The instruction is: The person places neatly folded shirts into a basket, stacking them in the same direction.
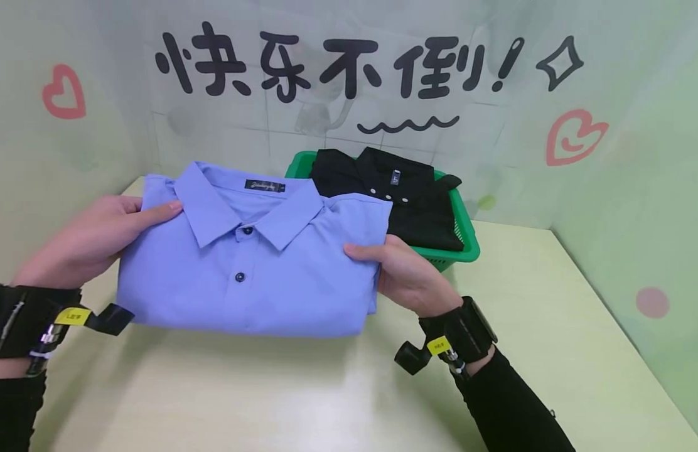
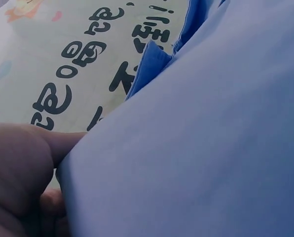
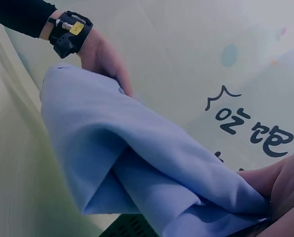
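A folded light blue shirt (image 1: 304, 276) hangs above the table between both hands, its collar at the top and its buttoned front facing me. My left hand (image 1: 103, 232) pinches its left upper edge, thumb in front and fingers hidden behind. On the opposite side, my right hand (image 1: 411, 273) grips the right edge, thumb lying over the front. The left wrist view shows the left thumb (image 2: 68, 145) at the shirt's edge. From the right wrist, the folded layers of the shirt's underside (image 3: 152, 173) show, with the left hand (image 3: 105, 59) at the far end.
Behind the shirt stands a green plastic basket (image 1: 470, 242) with a folded black shirt (image 1: 417, 216) lying in it. The pale table (image 1: 552, 351) meets a printed wall sheet (image 1: 496, 138) at the back and right sides.
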The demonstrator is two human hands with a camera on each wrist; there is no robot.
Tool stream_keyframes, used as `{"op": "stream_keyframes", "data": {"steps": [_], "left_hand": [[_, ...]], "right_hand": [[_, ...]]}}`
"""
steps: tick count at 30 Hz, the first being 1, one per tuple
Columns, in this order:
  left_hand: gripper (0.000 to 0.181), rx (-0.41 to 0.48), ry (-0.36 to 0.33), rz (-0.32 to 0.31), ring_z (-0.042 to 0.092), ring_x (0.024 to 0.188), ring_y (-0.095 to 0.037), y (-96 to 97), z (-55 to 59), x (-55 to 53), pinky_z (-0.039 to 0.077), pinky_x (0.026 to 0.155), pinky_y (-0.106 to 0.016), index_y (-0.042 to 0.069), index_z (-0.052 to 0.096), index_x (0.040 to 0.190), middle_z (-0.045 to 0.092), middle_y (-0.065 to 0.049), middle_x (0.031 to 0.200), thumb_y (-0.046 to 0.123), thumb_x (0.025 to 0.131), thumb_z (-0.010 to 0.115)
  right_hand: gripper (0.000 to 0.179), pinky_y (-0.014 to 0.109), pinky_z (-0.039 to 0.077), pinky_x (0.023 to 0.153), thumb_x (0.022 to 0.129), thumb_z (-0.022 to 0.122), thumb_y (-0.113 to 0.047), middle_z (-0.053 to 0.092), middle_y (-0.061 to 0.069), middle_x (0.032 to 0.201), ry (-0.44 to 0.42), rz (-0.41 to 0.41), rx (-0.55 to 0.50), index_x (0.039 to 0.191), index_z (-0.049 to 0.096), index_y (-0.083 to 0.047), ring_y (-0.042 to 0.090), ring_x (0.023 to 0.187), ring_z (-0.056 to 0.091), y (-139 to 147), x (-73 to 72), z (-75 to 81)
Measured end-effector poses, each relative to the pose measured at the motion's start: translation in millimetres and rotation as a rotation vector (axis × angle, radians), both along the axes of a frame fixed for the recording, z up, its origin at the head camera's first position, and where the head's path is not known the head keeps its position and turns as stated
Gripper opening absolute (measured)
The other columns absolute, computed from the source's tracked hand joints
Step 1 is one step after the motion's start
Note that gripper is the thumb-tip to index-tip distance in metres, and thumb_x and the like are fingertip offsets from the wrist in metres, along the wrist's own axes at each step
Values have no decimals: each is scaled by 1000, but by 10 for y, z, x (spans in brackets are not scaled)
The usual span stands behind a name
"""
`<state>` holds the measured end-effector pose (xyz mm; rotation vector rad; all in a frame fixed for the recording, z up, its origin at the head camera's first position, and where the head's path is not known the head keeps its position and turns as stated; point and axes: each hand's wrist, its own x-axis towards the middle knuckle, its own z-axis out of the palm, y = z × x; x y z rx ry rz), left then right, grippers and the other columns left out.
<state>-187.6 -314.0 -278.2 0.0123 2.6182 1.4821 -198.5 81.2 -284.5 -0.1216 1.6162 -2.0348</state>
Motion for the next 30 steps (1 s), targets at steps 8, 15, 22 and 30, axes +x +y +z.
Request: {"op": "stream_keyframes", "data": {"steps": [8,15,22,30], "left_hand": [[59,25,58,11,58,83,-16,341,113,52,50,68,-30,-3,59,109,58,-4,82,54,95,57],[65,-28,111,9,50,91,-23,879,275,-165,47,71,-32,-2,53,110,50,-10,92,61,94,53],[51,21,135,10,51,96,-23,1353,543,-485,43,91,-41,0,53,102,51,-11,97,51,97,55],[52,65,66,24,47,117,-25,1743,816,-901,39,105,-45,-2,48,130,46,-14,129,42,102,50]], "right_hand": [[53,43,37,106,93,66,-5,47,11,138,1,-31,103,140,41,-5,27,126,46,271,-48,11],[54,43,37,106,93,66,-5,44,11,136,39,-83,258,139,39,-2,27,124,44,670,-158,147],[53,43,33,107,95,63,-4,40,8,132,58,-138,359,139,34,-2,26,122,41,966,-446,481],[59,41,33,108,97,63,-12,37,8,130,121,-251,554,143,28,1,25,121,39,1149,-777,831]]}}
